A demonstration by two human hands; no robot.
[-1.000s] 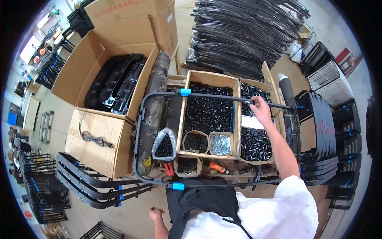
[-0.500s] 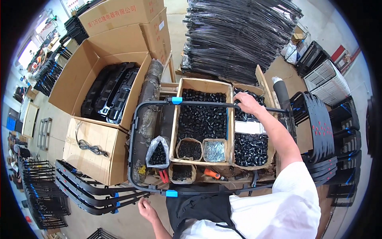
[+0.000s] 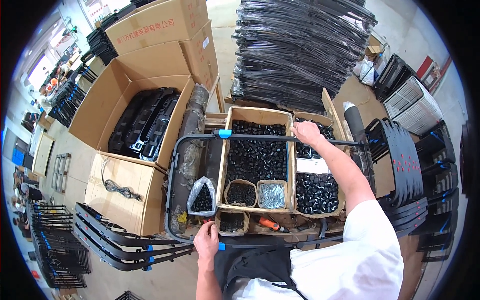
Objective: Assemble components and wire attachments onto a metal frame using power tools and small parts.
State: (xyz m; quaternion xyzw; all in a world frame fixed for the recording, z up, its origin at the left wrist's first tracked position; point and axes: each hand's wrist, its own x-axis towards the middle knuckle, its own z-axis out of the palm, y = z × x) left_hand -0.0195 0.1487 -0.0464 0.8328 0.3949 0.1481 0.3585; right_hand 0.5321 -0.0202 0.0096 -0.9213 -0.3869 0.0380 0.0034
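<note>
A large black tubular frame (image 3: 172,187) with rounded corners lies across the workbench, with a blue clip (image 3: 225,133) on its far bar. My right hand (image 3: 307,132) is closed around that far bar, over the small right-hand bin. Down at the near bar, beside another blue clip (image 3: 221,246), is my left hand (image 3: 206,241). Its fingers are curled, and the hand covers part of the bar and most of a red-handled tool; what is inside the fingers is hidden. Inside the frame's outline stands a wooden bin (image 3: 257,150) of black plastic caps.
A bag (image 3: 215,200) of black pieces, a box of silver screws (image 3: 271,195) and an orange-black power tool (image 3: 271,223) sit near me. An open carton (image 3: 112,100) of black parts is at left. Black frames (image 3: 115,245) stack at lower left; wrapped black bundles (image 3: 300,55) stand beyond.
My left hand has moved up and right to the frame's near bar, beside the red handles. My right hand stays at the far bar, shifted slightly. The whole view has shifted a little.
</note>
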